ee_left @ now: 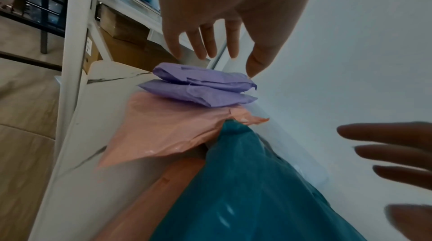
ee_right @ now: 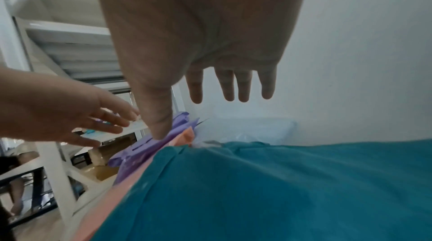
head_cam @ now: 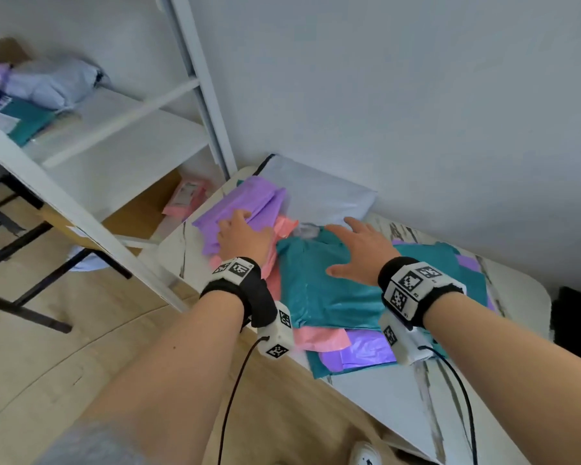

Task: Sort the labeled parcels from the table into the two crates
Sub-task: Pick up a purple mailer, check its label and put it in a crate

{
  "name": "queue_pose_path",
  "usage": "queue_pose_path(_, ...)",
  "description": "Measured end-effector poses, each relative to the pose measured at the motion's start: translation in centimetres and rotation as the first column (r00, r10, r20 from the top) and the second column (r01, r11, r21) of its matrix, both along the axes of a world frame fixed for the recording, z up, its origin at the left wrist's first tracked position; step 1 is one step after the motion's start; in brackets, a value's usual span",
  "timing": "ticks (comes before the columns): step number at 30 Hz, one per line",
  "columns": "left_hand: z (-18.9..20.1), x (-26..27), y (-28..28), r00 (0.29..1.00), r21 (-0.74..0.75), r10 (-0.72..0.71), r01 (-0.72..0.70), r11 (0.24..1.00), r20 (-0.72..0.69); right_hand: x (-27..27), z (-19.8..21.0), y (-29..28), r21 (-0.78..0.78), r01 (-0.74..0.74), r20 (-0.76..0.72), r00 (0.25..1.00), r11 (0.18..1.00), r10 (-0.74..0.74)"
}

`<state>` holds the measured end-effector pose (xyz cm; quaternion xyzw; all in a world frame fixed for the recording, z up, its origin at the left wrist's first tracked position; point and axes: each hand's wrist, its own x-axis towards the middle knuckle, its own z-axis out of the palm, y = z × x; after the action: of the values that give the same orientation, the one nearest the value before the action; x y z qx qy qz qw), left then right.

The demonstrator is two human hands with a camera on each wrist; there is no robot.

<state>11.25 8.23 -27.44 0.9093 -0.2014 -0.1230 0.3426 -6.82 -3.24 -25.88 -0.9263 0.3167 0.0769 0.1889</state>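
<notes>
A: Both hands hang flat, fingers spread, holding nothing. The left hand is over the purple parcels, mid-frame on the table.

B: The right hand is over the teal parcel. Best pinch one purple bag, then read its label. No crates show.

The pink parcel lies mostly buried under the teal parcel, the label on the pink packet by the shelf is too blurred to read (only a pale patch shows), and the white shoe is cut by the bottom edge
</notes>
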Motion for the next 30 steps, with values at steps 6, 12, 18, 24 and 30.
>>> queue_pose_path(6,-0.4,4.1,0.7,0.999,-0.054,-0.01,0.008,0.998,-0.049,4.9,1.3,-0.2,-0.021,-0.026,0.087,0.996,0.999,0.027)
queue_pose_path(12,-1.5,11.8,0.8,0.995,-0.018,0.021,-0.023,1.0,-0.098,13.4,1.7,0.6,-0.125,-0.101,0.039,0.994,0.987,0.107)
queue_pose_path(18,-2.8,19.1,0.1,0.904,0.167,-0.052,0.134,0.977,-0.424,20.0,-0.1,1.7,-0.306,-0.351,-0.303,0.917,0.885,0.259)
queue_pose_path(24,-4.7,19.5,-2.3,0.721,0.091,-0.183,0.324,0.942,-0.669,20.2,-1.5,0.9,-0.298,-0.282,-0.341,0.924,0.912,0.174)
queue_pose_path(30,-3.5,18.8,-4.0,0.645,0.065,-0.191,0.351,0.934,-0.74,18.3,-1.5,-0.8,-0.362,-0.139,-0.157,0.984,0.922,0.087)
